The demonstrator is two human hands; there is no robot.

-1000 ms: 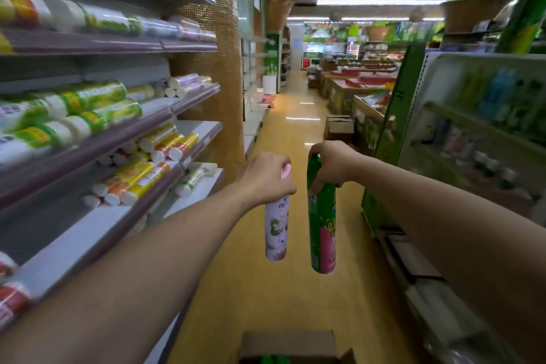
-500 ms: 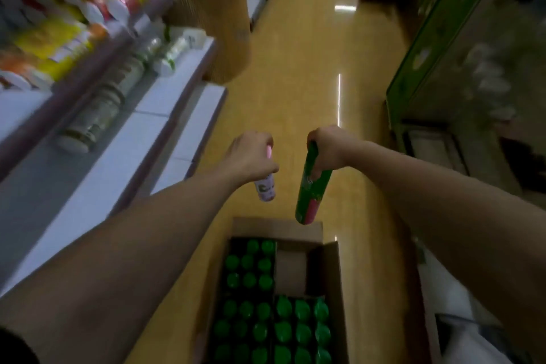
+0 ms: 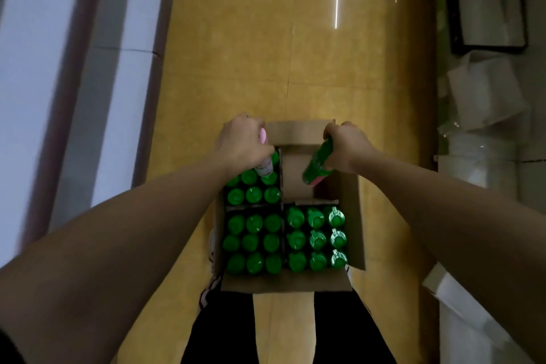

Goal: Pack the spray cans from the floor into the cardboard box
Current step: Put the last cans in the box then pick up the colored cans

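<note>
Dark clothing (image 3: 224, 334) filled the near edge of the view. Just ahead, the cardboard box (image 3: 354, 216) sat on the yellow floor (image 3: 251, 68), flaps open and split by dividers into four cells. Both near cells were full of upright cans with green caps (image 3: 254, 242). The far-left cell also held green caps, partly hidden by your arm. The far-right cell (image 3: 297, 183) showed bare cardboard.

A white shelf base (image 3: 29, 68) ran along the left, blurred. On the right lay white wrapping (image 3: 484, 91), with a black-framed tray (image 3: 487, 12) beyond it.

Your left hand (image 3: 242, 145) was curled round a pink-capped can (image 3: 263, 137), held over the far-left cell. Your right hand (image 3: 345, 148) gripped the top of a green can (image 3: 317, 167), tilted with its pink lower end over the bare cell. I could not tell whether either can touched the box.
</note>
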